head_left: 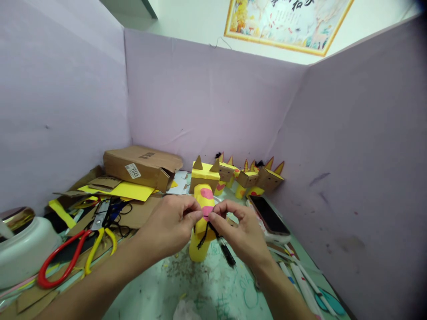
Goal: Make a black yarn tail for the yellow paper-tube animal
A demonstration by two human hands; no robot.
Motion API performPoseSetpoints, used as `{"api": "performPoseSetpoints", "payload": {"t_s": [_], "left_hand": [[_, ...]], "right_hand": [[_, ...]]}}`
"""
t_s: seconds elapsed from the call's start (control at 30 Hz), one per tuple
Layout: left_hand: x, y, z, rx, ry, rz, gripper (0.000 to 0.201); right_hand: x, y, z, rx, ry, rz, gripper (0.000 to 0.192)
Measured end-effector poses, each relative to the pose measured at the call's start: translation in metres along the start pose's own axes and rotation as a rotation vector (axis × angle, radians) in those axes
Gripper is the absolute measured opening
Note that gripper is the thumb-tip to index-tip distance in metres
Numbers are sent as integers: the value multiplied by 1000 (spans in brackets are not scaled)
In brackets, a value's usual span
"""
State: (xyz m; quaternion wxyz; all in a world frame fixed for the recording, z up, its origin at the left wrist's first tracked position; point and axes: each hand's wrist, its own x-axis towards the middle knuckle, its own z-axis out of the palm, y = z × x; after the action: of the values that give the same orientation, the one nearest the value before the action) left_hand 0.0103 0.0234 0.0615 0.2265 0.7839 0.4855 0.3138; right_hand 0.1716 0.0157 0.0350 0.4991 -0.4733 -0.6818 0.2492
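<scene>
Upright in front of me is a yellow paper animal figure (203,193) with pink spots, a box-shaped head of yellow paper and cardboard, and two brown pointed ears or horns. My left hand (170,222) pinches one side of a thin black string (206,216), and my right hand (243,229) pinches the other. The string runs across a pink spot between my fingertips. A braided black end (202,240) dangles below, beside a black tassel (227,254). The figure rests on a yellow tube (198,250); my fingers partly cover its body.
Several similar figures (248,178) stand at the back right. A phone (269,215) lies on a white object to the right, near pens (305,284). Red-and-yellow-handled scissors (75,262), a cardboard box (142,166), yellow paper (125,190) and a white container (25,249) are left. Purple panels enclose the table.
</scene>
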Motion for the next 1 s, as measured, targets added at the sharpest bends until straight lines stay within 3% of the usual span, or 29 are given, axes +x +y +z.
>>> {"api": "performPoseSetpoints", "payload": {"t_s": [0.2,0.53,1.0], "left_hand": [[4,1,-4,-14,-45,-63,31],[8,-7,1,-55,-22,-95,32],[13,-17,2,-7,-33,-148,30]], "right_hand": [[4,2,-4,11,-28,46,15],[1,1,4,150,66,22,12],[4,7,-2,102,32,91,10]]}}
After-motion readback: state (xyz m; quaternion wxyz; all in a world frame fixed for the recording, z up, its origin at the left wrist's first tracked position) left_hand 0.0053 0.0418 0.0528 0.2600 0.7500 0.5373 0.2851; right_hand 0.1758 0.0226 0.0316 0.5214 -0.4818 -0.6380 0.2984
